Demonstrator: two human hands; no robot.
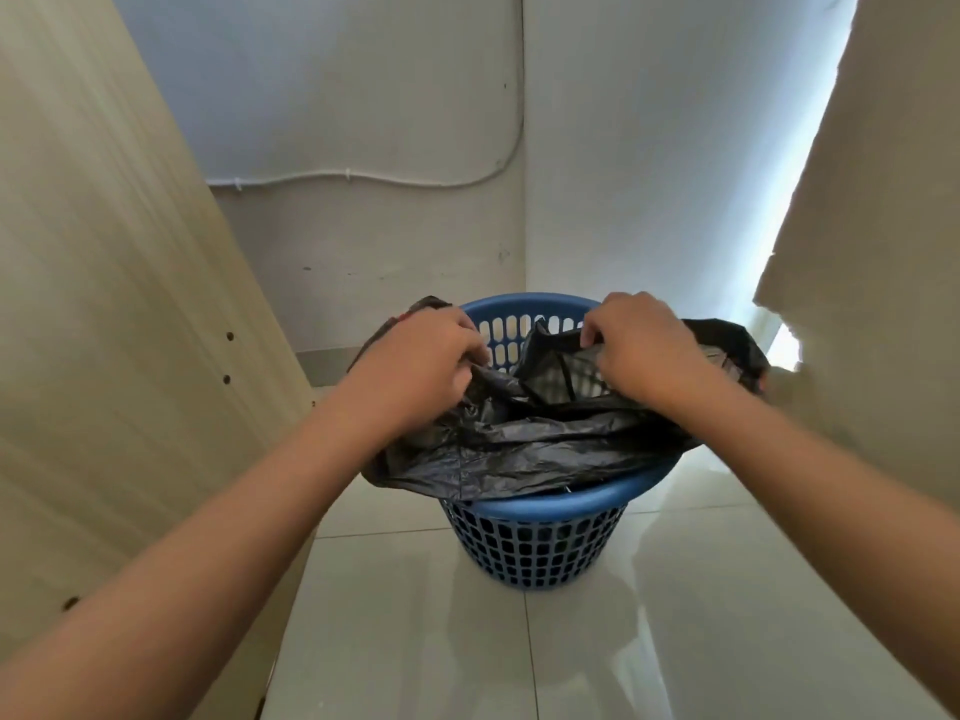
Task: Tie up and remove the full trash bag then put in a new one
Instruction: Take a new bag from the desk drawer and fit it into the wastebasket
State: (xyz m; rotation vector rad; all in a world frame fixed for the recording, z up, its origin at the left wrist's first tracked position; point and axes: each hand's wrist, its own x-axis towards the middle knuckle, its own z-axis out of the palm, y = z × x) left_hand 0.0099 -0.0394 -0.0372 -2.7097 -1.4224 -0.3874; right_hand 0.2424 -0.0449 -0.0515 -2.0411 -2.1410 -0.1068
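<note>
Left hand (415, 368) and right hand (641, 350) each pinch the black bag (519, 444) with curled fingers, at the bin's left and right rim. The bag drapes across the blue bin (540, 548), which stands on the tiled floor (467, 641) near the wall corner.

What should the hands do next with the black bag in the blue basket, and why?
Probably draw the two gripped edges together over the middle. The left hand and right hand each hold the rim of the black bag on opposite sides, and its mouth looks open and not yet knotted, partly draped over the rim of the blue basket.
</note>
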